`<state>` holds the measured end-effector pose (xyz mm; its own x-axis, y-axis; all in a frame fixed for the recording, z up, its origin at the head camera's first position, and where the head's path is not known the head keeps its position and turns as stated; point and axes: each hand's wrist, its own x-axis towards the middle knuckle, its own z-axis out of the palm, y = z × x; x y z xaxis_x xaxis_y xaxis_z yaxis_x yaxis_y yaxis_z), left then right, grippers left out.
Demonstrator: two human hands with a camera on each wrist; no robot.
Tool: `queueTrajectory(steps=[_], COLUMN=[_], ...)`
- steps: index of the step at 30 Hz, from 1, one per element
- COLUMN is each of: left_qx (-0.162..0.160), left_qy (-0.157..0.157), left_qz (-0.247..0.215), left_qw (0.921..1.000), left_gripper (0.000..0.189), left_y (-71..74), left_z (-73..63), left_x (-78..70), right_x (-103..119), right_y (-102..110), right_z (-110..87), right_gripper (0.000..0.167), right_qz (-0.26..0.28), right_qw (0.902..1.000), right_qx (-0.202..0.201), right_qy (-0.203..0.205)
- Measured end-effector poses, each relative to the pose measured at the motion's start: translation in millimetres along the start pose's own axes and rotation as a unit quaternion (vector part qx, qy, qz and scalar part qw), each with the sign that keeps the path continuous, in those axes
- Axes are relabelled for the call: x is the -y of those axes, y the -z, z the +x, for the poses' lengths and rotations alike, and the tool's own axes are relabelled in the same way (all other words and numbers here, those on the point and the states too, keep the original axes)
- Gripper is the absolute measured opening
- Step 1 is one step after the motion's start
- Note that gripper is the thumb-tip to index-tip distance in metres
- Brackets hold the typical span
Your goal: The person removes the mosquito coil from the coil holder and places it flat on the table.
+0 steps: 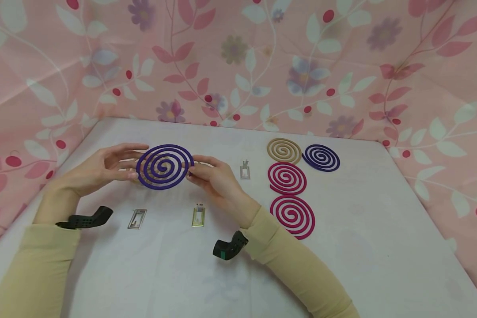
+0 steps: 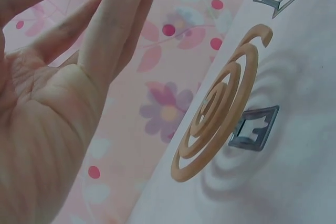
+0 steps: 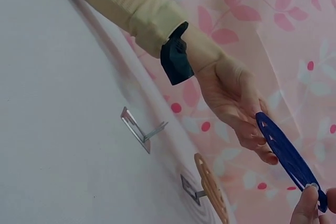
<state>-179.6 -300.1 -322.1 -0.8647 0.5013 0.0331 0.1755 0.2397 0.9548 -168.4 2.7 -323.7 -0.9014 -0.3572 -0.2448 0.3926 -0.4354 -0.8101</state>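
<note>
in the head view, the right hand [image 1: 222,183] pinches the right edge of a blue coil [image 1: 162,168], which is up in the air over the left part of the white table [image 1: 361,265]. the left hand [image 1: 95,168] has its fingers loosely spread at the opposite edge; whether they grip it or only steady it, i cannot tell. nearer the person sit a left stand [image 1: 142,219] and a gold stand [image 1: 199,218], with a far stand [image 1: 244,167] beside the right hand, all three bare. off to the right lie a loose tan coil [image 1: 284,151], a dark blue coil [image 1: 322,156], a far pink coil [image 1: 287,178] and a near pink coil [image 1: 292,216]. in the left wrist view, a raised tan coil [image 2: 251,85] is propped over a metal base [image 2: 275,121], so one appears done. in the right wrist view, the blue coil hangs between both hands, apart from the stands. the work looks early: one coil up, one in hand, four lying flat, three stands unfilled.
</note>
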Motion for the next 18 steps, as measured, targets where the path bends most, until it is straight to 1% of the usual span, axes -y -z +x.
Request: queueTrajectory(steps=[5, 11, 18], left_qx=[-0.019, -0.026, -0.040], left_qy=[0.008, -0.009, -0.023], left_qz=[-0.020, -0.061, -0.099], left_qw=[0.9996, 0.9978, 0.9940], left_gripper=[0.061, 0.058, 0.055], left_y=[-5.5, -10.5, -17.1], left_z=[2.6, 6.4, 12.0], left_x=[-2.1, -0.9, -3.3], right_x=[5.9, 11.7, 18.7], right_y=[0.5, 2.4, 5.8], right_z=[-0.2, -0.6, -0.2], right_gripper=[0.036, 0.039, 0.034], right_qz=[0.002, 0.013, 0.015], right_qw=[0.9998, 0.9994, 0.9993], right_qx=[-0.014, -0.020, -0.024], right_qy=[0.011, 0.025, 0.026])
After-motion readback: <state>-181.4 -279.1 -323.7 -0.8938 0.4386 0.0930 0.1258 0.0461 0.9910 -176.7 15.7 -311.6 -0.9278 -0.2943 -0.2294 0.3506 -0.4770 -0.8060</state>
